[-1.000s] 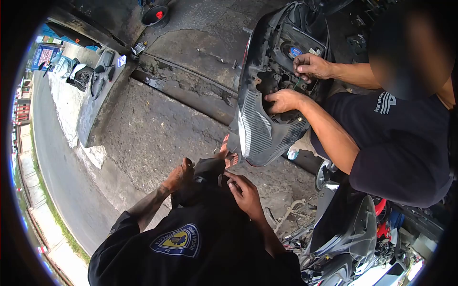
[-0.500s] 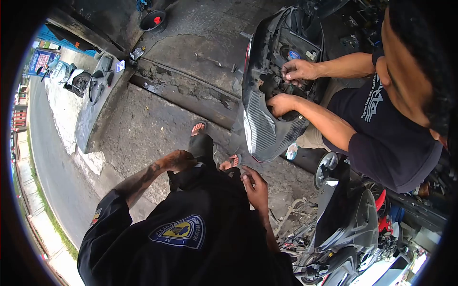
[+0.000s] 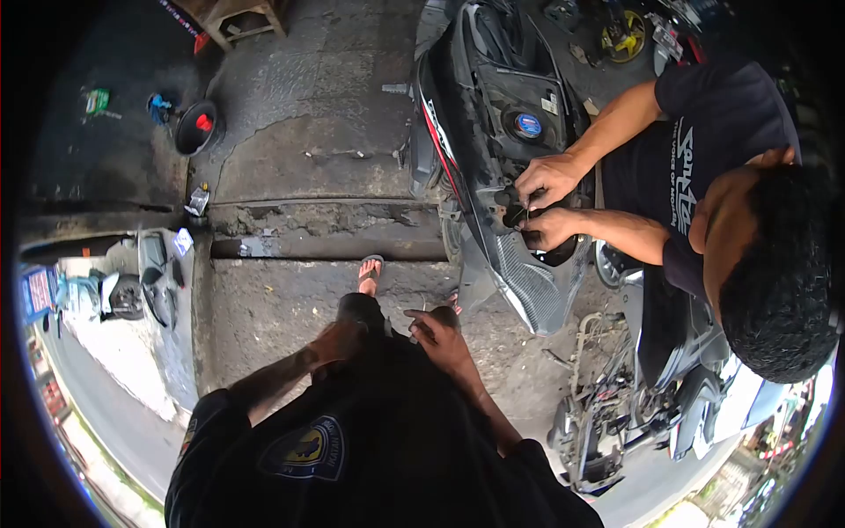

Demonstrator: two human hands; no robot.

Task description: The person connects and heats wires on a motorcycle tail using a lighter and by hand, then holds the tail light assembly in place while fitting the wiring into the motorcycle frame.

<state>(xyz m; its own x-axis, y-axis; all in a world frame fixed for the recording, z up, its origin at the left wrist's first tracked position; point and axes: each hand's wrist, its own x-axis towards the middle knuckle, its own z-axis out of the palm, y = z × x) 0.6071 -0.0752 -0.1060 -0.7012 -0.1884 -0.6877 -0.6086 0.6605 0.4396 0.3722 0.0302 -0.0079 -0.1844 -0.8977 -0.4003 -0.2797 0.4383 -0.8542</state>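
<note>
My left hand [image 3: 338,341] rests at my dark-trousered left thigh, its fingers blurred and partly hidden. My right hand [image 3: 443,341] is over my right knee, with the index finger stretched out and apart from the other fingers; I make out no held object. Ahead to the right stands a partly dismantled black motor scooter [image 3: 493,97] with a patterned tail panel [image 3: 539,282] and a blue round cap [image 3: 527,125]. A co-worker's two hands [image 3: 547,179] work close together inside an opening in its body, at something too small to make out. Both my hands are apart from the scooter.
The co-worker [image 3: 731,132] in a dark T-shirt leans in from the right. A black bucket [image 3: 187,136] with a red item and a wooden stool [image 3: 236,18] stand at the upper left. A floor channel [image 3: 334,250] crosses in front of my sandalled foot [image 3: 370,275]. Scooter parts [image 3: 607,422] lie lower right.
My view has turned, showing more of the scooter's front and the stool. My right hand has shifted left relative to my body, nearer my left; the left stays at my thigh. The co-worker's head is lower.
</note>
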